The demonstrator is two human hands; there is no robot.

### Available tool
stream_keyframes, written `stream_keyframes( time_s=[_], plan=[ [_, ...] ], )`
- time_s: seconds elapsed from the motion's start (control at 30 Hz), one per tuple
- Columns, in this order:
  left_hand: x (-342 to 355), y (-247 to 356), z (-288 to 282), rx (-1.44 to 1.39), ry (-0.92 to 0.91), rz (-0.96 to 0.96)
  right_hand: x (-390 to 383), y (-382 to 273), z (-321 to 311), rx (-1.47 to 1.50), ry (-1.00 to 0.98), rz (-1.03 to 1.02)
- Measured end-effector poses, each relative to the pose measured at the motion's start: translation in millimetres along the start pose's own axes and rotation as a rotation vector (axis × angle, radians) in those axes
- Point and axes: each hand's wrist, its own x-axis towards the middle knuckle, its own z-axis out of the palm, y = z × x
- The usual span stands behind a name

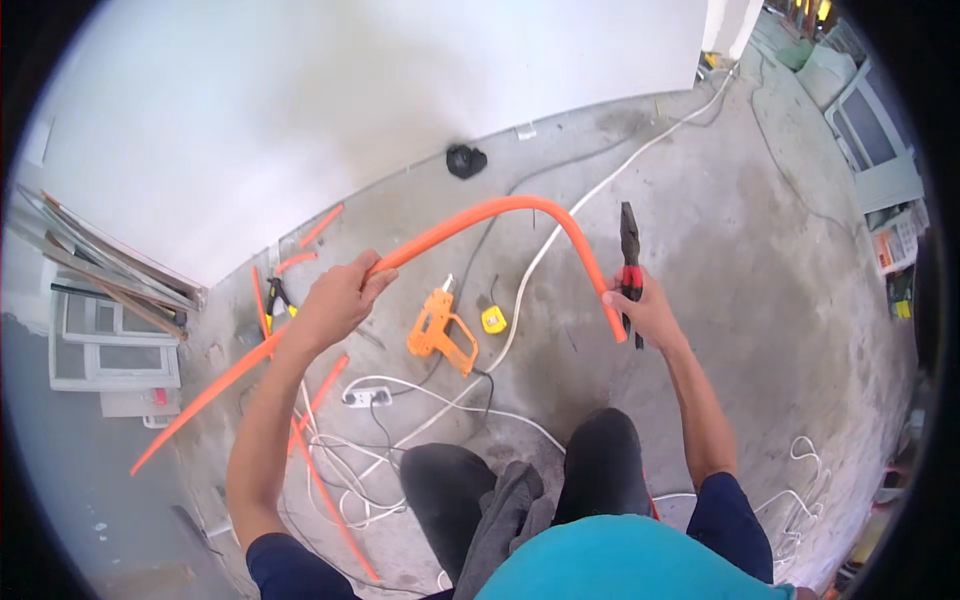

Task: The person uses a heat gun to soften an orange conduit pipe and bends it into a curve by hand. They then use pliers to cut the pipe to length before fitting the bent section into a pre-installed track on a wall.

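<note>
Across frame centre, treat pipe (480,213) as likely light, springy; hold astride bend: clamped in left hand (342,302), pinched alongside pliers (630,238) in right hand (650,312).

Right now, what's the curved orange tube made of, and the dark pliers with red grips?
The curved orange tube looks like smooth plastic, perhaps faintly shiny: even colour, no crease at the bend. The dark pliers seem dull metal, going by the grey-black front; their red grips could be plastic or rubber, since colour alone can't tell.
</note>
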Motion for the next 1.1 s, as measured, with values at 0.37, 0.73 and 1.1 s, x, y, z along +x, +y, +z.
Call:
stream_keyframes(
  time_s=[0.37,0.73,1.1],
  plan=[
    [-30.8,187.5,-249.7,-0.003,0.019,0.179,-93.1,-262.3,-151.1,-0.007,0.155,0.112],
    [-0.7,335.2,-519.5,0.125,0.288,0.315,-94.9,-552.6,-271.3,0.084,0.306,-0.085],
    [94.3,386.4,-743.7,0.234,0.621,0.203,204.0,-757.9,-276.8,-0.048,0.423,-0.536]
  ],
)
